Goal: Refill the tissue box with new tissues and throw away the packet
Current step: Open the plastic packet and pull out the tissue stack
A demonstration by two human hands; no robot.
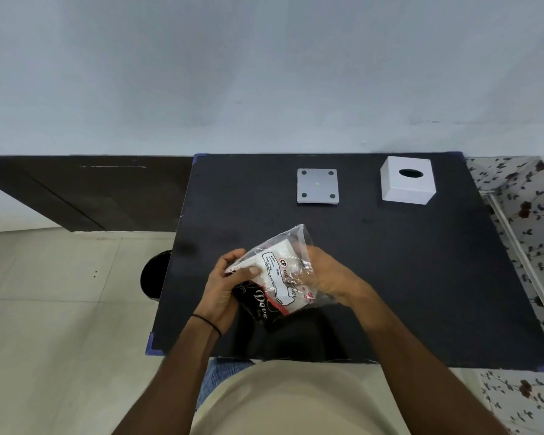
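Over the near middle of the black table (390,277), both hands hold a clear plastic tissue packet (277,274) with black and red print and white tissues inside. My left hand (223,290) grips its left side, thumb on top. My right hand (327,274) reaches into or around the packet's open right end, fingers partly hidden by the plastic. The white tissue box cover (408,180), with an oval slot on top, stands at the far right of the table. Its flat grey base plate (318,185) lies apart to the left.
A black round bin (154,274) stands on the tiled floor left of the table, partly hidden by its edge. A dark wooden cabinet (85,193) runs along the wall at the left. A floral-patterned surface (528,215) borders the table on the right.
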